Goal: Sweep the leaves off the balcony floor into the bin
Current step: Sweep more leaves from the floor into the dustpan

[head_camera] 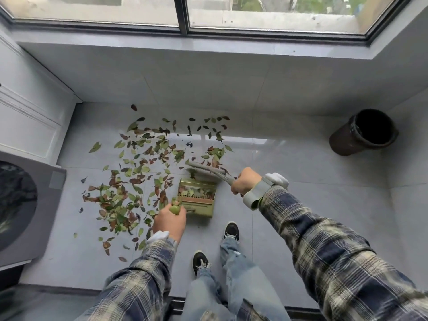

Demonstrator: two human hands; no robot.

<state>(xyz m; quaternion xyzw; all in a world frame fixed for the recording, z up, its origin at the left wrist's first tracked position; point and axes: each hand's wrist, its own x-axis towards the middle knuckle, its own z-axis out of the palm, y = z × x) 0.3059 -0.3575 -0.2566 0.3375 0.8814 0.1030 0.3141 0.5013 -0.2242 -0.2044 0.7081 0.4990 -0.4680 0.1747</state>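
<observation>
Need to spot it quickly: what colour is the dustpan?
Olive green dustpan, seen best in the head view.

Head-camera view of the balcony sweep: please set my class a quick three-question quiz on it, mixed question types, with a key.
1. True or false: the dustpan already holds some leaves.
2. The bin stands: A) on the person's right; B) on the person's left; C) under the dustpan.
3. Fill in: the left hand grips the dustpan's handle; the right hand grips the ____.
Key: 1 true; 2 A; 3 broom.
</observation>
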